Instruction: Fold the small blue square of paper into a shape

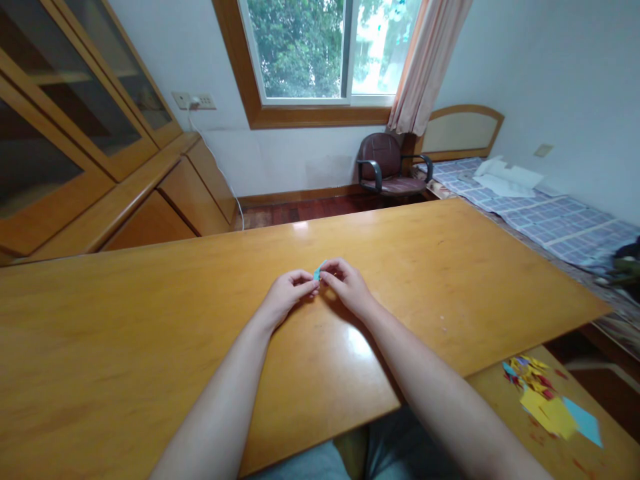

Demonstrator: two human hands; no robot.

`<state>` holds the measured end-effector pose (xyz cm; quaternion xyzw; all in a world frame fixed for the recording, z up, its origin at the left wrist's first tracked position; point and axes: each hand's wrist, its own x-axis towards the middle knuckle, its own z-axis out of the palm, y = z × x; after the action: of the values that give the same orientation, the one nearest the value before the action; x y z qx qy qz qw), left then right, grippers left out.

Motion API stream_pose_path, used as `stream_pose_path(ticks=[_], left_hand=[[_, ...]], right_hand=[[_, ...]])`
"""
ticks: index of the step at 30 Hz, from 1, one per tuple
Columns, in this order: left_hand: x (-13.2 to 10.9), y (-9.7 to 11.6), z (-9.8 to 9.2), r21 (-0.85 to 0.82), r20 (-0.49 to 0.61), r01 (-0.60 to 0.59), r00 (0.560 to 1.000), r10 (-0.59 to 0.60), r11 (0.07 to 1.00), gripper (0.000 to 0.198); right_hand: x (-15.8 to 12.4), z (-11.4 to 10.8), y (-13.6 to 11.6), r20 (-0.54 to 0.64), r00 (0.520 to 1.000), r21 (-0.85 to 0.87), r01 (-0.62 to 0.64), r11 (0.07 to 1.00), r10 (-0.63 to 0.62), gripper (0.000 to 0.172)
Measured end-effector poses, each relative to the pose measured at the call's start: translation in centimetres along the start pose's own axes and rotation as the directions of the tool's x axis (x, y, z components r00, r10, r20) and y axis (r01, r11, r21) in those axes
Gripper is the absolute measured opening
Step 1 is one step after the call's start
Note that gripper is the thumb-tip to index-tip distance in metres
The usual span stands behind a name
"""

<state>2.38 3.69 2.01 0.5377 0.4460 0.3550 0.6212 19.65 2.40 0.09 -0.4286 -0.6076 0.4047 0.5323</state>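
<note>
A small piece of light blue folded paper (317,274) is pinched between my two hands, just above the middle of the wooden table (150,320). My left hand (290,293) grips its left side with thumb and fingertips. From the right, my right hand (346,283) pinches the other side, thumb against curled fingers. Most of the paper is covered by the fingers, so its exact folded shape cannot be made out.
At lower right, a lower wooden surface (493,387) carries a pile of small colourful folded papers (530,375), yellow sheets (550,413) and a blue sheet (584,421). Beyond the table stand an armchair (383,160) and a bed (560,227); a glass-door cabinet (115,167) lines the left.
</note>
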Motion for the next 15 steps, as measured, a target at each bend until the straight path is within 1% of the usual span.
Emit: stream_pose_path(ticks=[7, 15], left_hand=[[-0.26, 0.34, 0.10, -0.031, 0.019, 0.022, 1.000, -0.022, 0.999, 0.030], [0.00, -0.23, -0.15, -0.026, 0.041, 0.010, 0.999, -0.008, 1.000, 0.029]], right_hand=[[0.00, -0.05, -0.25, -0.004, 1.000, 0.005, -0.006, 1.000, 0.006, 0.011], [-0.01, 0.01, -0.41, 0.001, 1.000, 0.009, -0.025, 1.000, 0.025, 0.013]])
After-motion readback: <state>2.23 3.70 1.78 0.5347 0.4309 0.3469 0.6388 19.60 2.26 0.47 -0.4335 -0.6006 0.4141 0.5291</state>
